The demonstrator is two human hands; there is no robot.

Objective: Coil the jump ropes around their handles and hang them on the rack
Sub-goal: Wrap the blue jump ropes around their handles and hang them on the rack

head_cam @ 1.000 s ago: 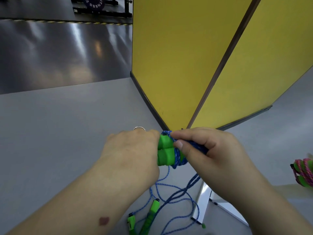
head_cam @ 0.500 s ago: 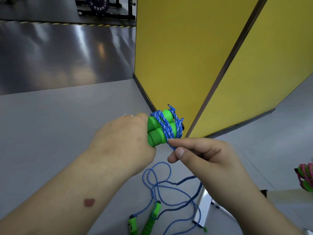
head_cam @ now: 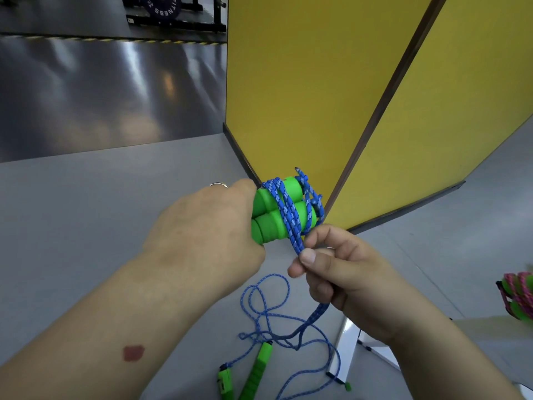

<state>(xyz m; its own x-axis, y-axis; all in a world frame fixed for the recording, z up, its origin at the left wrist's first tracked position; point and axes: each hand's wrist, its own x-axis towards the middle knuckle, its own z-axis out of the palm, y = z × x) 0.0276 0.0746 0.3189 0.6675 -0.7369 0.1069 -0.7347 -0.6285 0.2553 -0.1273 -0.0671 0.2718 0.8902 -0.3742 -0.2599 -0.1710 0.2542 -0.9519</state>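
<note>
Left grip: the left hand [head_cam: 202, 235] is wrapping its curled fingers round the near ends of the two green handles [head_cam: 277, 215], holding them side by side above the floor.
Right grip: the right hand [head_cam: 343, 272] is pinching the doubled blue rope [head_cam: 291, 223] between thumb and forefinger just below the handles, with the slack running on through the palm.
Where the rope is: several turns are already sitting round the handles' far half; the loose remainder is trailing down to a tangle [head_cam: 268, 313] on the grey floor [head_cam: 86, 212].
Slipping risk: the turns are lying close to the handles' free ends, so if the pinch is loosening, they are likely sliding off and unwinding.
Snag risk: the slack is crossing a second jump rope [head_cam: 256, 368] lying on the floor; pulling hard is probably dragging that one along or knotting the two.
Catch risk: the slack is also passing just beside the white metal foot [head_cam: 343, 347], where a loop could be hooking.
Edges: the yellow partition [head_cam: 317, 82] is standing just beyond the handles, limiting swings to the far side and right.
Open room: floor is lying open to the left and far left.
Other: a pink-wrapped bundle [head_cam: 519, 295] is resting at the right edge; no rack is showing in view.
</note>
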